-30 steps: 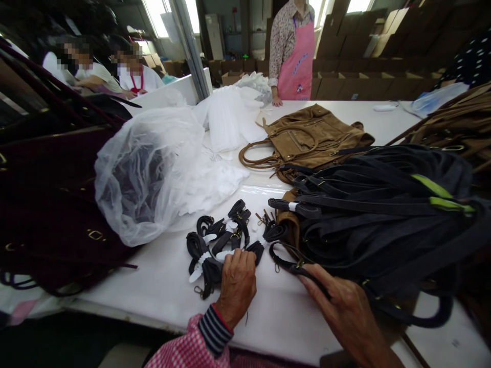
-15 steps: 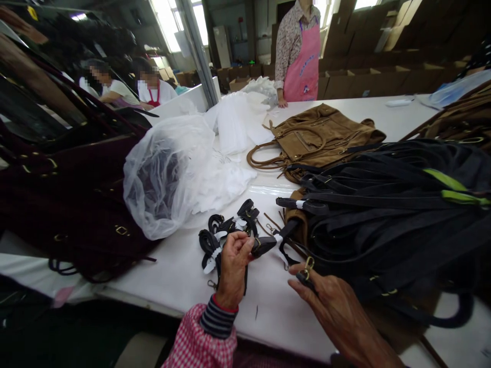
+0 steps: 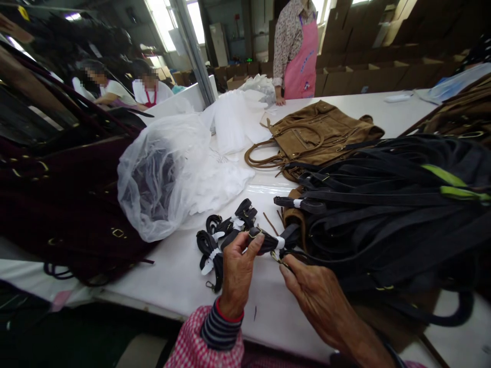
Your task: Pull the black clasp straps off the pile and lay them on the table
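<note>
Head view: my left hand (image 3: 238, 273) pinches a folded black strap (image 3: 268, 241) with a white band, lifted just above the white table (image 3: 172, 276); my right hand (image 3: 314, 299) grips a brass clasp (image 3: 276, 257) beside it, against the pile of black bags (image 3: 383, 214)

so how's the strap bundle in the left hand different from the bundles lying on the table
The strap bundle is lifted off the table, pinched in the left hand, with the right hand at its clasp end; the other strap bundles lie loose on the white table, untouched. The held one points sideways; the others are heaped at mixed angles. All are black folded straps tied with white bands.
</note>
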Motion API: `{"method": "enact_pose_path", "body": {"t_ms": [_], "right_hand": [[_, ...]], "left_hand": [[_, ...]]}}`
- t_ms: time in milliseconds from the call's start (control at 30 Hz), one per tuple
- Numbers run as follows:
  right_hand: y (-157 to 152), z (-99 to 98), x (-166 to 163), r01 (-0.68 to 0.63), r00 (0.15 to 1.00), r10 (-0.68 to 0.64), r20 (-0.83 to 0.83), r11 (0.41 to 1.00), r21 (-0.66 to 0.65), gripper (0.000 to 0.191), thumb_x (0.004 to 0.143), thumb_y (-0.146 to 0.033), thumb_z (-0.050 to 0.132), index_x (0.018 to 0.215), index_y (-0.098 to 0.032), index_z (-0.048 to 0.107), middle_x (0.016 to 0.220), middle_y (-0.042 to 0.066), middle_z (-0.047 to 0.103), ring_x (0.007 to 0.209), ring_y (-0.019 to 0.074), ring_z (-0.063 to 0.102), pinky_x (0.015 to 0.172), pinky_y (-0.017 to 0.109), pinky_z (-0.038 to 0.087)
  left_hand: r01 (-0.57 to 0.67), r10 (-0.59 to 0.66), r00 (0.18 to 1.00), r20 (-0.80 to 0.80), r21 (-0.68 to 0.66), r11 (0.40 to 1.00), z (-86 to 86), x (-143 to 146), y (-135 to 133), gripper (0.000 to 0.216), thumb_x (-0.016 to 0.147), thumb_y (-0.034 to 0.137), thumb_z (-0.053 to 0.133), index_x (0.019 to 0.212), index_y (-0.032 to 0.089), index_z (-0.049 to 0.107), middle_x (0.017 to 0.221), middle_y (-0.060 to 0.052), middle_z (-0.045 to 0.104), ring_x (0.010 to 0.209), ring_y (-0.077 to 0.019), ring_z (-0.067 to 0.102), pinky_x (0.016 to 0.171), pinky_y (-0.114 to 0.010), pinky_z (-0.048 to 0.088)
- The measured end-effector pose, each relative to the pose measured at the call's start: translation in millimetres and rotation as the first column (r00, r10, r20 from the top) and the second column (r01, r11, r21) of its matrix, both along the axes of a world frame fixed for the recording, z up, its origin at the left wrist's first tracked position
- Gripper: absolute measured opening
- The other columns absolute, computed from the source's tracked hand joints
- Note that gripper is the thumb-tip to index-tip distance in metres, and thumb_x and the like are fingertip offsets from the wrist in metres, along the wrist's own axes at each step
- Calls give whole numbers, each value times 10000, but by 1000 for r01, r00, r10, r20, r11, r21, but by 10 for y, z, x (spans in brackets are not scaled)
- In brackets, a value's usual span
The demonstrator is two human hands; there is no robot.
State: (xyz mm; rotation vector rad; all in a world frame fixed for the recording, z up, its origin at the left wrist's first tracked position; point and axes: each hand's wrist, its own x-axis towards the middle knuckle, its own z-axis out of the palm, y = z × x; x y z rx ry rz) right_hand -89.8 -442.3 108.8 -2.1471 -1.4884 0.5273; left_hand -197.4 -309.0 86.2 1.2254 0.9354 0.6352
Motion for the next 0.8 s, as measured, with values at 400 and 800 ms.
{"method": "enact_pose_path", "body": {"t_ms": [400, 800], "right_hand": [[139, -24, -13, -131, 920, 133, 370, 991, -30, 173, 985, -155, 438, 865, -223, 543, 590, -21, 638, 467, 194, 618, 483, 324, 137], [-209, -244, 165, -179, 941, 112, 320, 965, 191, 256, 959, -142, 326, 985, -233, 564, 529, -29, 622, 345, 186, 576, 366, 279, 252]], "left_hand": [[81, -82, 997, -16, -68, 994, 113, -20, -48, 431, 926, 558, 616, 815, 148, 687, 748, -31, 631, 711, -158, 571, 620, -237, 526], [208, -216, 976, 3, 257, 944, 108, -208, -366, 76, 893, 184, 705, 879, 183, 780, 843, -44, 707, 827, -166, 637, 744, -234, 474]]}}
